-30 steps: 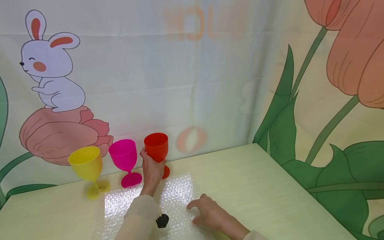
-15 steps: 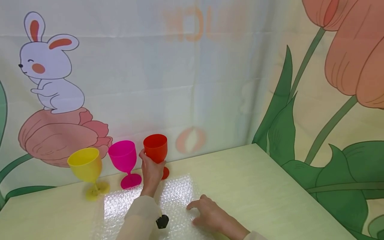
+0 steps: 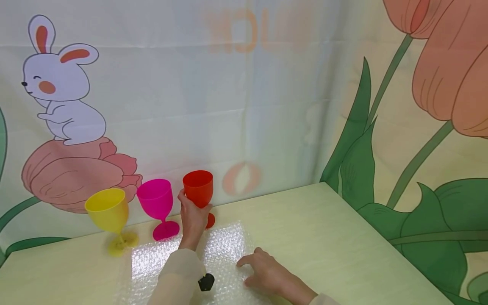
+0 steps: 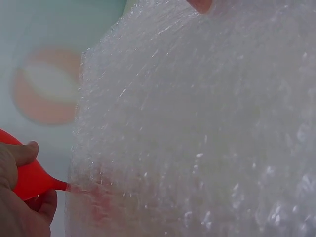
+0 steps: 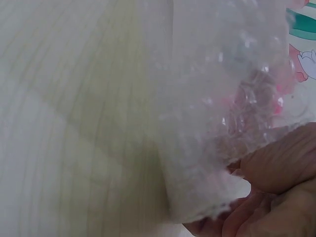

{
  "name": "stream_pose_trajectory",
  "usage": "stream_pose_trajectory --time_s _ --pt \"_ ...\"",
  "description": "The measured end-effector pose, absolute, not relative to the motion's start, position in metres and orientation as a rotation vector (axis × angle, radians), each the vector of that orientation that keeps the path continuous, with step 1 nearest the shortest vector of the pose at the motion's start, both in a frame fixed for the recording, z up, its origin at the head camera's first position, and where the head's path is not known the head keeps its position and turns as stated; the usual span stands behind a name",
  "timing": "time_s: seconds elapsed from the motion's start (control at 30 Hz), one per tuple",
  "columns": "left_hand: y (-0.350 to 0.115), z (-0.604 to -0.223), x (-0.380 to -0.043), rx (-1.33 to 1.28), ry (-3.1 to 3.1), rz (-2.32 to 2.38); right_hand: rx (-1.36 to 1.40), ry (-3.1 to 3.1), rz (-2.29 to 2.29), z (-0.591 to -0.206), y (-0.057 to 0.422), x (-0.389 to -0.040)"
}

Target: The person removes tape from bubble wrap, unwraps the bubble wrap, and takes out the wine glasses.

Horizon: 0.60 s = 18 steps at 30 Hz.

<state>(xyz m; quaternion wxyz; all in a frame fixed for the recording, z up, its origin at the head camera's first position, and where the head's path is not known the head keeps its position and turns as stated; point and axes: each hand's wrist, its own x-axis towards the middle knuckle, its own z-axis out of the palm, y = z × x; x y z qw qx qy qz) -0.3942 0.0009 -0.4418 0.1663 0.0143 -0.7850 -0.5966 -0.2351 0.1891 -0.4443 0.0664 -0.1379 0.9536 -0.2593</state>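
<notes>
In the head view a red plastic goblet (image 3: 198,188) stands upright near the wall, its foot partly hidden. My left hand (image 3: 193,222) grips the lower part of its bowl, with the thumb on the right side. A clear bubble-wrap sheet (image 3: 225,243) lies under my left forearm; in the left wrist view it partly covers the goblet's stem and foot. My right hand (image 3: 268,273) holds the right edge of the wrap, index finger and thumb apart. The right wrist view has the bubble wrap (image 5: 197,163) raised at its edge, against curled fingers; their grip is partly hidden.
A magenta goblet (image 3: 156,199) and a yellow goblet (image 3: 108,209) stand upright in a row to the left of the red one. Behind the pale table (image 3: 316,237) hangs a printed cloth (image 3: 164,84) with a rabbit and tulips. A dark round device (image 3: 206,281) sits by my left wrist.
Both hands keep nearly the same place and hold. The view shifts only slightly; the goblets and bubble wrap stay where they were.
</notes>
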Motion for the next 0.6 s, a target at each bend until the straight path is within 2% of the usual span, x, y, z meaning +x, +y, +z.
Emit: stream_pose_trajectory --time_s 0.6 --pt "-0.014 -0.433 -0.371 0.072 -2.429 -1.643 -0.523 2.901 -0.795 -0.446 0.190 -0.235"
